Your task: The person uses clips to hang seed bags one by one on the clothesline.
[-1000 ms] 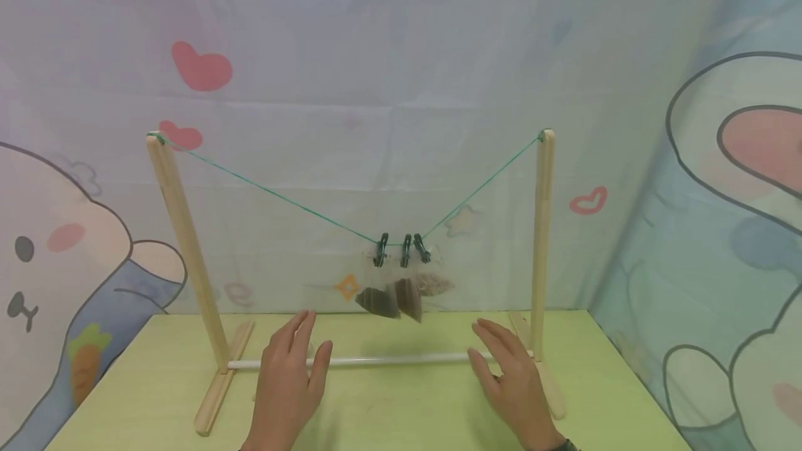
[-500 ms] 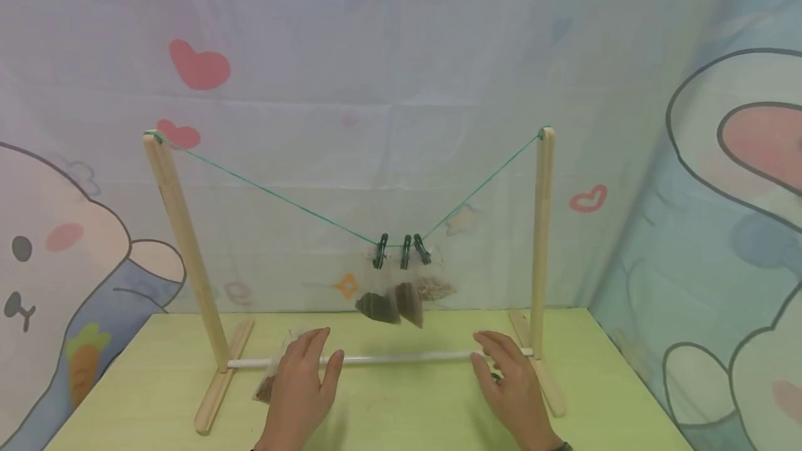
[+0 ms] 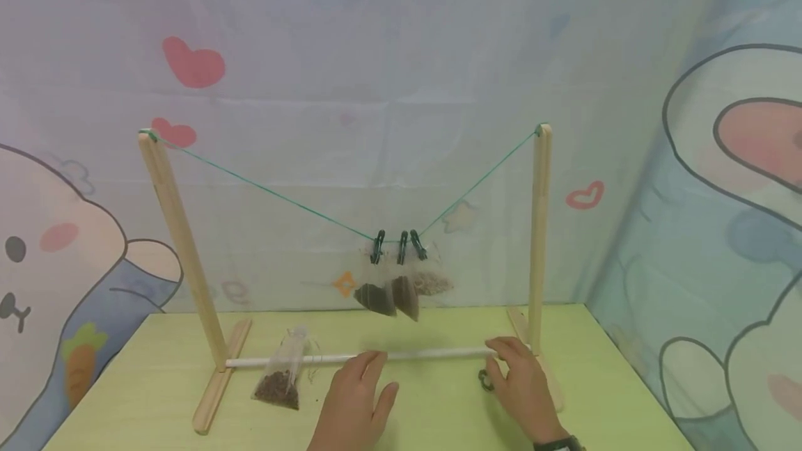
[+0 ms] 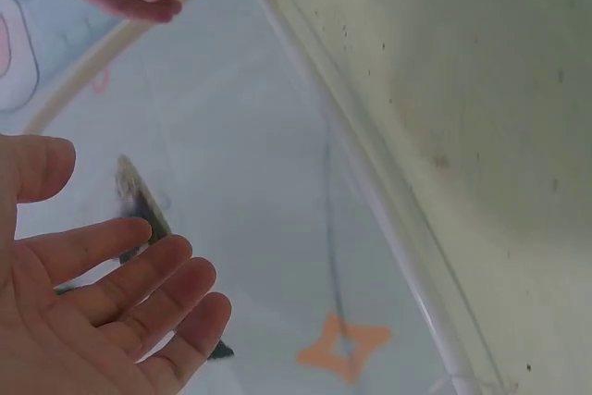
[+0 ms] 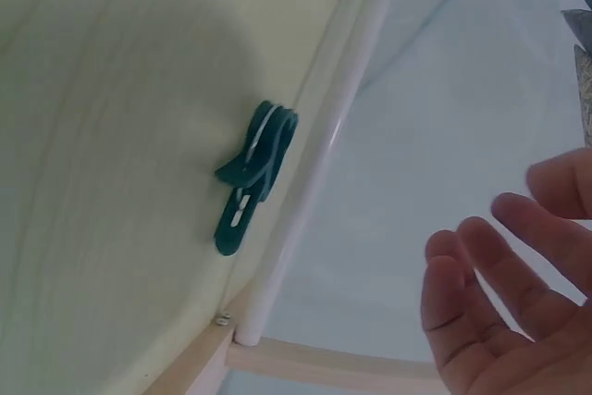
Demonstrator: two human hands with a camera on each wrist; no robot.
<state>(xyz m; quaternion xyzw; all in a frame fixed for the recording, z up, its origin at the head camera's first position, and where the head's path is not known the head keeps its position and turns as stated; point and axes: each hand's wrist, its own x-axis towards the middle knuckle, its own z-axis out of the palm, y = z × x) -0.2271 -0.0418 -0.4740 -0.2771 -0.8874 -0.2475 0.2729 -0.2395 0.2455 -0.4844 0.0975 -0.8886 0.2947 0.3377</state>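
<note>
My left hand [image 3: 354, 399] hovers over the table's front middle, fingers relaxed and holding nothing. To its left a sheer drawstring bag [image 3: 278, 385] with dark brown bits lies across the white rod [image 3: 426, 353]. My right hand [image 3: 521, 385] hangs near the right end of the rod, fingers loosely bent around nothing. Beside it a dark green clothespin [image 5: 258, 159] lies on the table, partly hidden in the head view. Three similar clothespins [image 3: 402, 248] hold small sheer bags [image 3: 404, 296] on the sagging green string [image 3: 269, 191].
Two wooden posts, a left one [image 3: 184, 249] and a right one [image 3: 539, 242], stand on wooden feet [image 3: 219, 385] and carry the string. The light table [image 3: 426, 416] meets a printed cloth backdrop [image 3: 351, 54] behind and at the sides.
My left hand has moved right and toward me, uncovering the sheer drawstring bag on the table. My right hand has shifted slightly right, and the clothespin beside it now shows.
</note>
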